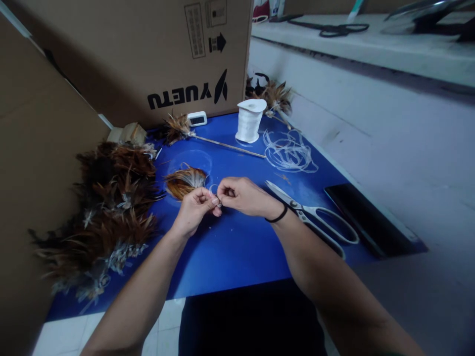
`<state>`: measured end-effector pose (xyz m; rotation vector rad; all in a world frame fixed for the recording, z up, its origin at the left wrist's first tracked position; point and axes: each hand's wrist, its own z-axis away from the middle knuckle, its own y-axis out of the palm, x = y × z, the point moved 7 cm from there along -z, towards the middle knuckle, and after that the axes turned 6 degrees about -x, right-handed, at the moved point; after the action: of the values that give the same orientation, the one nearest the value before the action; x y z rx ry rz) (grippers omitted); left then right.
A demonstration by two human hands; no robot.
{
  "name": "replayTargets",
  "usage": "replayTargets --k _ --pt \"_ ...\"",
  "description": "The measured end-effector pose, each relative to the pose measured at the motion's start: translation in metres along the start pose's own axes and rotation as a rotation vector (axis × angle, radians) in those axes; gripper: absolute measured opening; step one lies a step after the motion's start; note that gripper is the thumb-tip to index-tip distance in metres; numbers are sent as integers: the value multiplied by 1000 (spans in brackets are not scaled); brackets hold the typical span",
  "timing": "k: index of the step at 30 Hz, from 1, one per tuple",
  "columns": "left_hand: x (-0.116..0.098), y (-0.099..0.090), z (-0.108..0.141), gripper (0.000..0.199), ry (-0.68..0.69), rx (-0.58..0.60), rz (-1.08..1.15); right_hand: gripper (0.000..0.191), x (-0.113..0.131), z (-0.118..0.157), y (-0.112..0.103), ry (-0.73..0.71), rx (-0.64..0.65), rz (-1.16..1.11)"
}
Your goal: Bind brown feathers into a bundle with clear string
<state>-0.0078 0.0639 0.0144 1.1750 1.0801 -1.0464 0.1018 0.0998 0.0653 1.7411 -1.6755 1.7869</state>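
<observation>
My left hand (195, 210) is closed in a pinch at the pale quill end of a small brown feather bundle (183, 182), whose tips fan out to the left. Close against it, my right hand (245, 196) has its thumb and fingers pinched together on a thin pale string. A small loop of this string (213, 188) curls up between the two hands. The fingers hide most of the quill ends. To the right of my right wrist lie large open scissors (315, 215) with light handles.
Brown feather bundles (111, 198) are heaped at left. Behind my hands are a feathered stick (230, 146), a small digital display (197, 118), a white spool (249, 123) and coiled clear strands (289, 152). A dark flat device (367, 215) lies right; a cardboard box (129, 54) stands behind.
</observation>
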Motion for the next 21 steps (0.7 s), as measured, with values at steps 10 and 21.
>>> replayTargets --k 10,21 --pt "9 -7 -2 25 -138 -56 151 9 17 2 3 -275 -57 201" --pt "5 -13 -4 25 -108 -106 200 8 8 2 -2 -131 -38 -46"
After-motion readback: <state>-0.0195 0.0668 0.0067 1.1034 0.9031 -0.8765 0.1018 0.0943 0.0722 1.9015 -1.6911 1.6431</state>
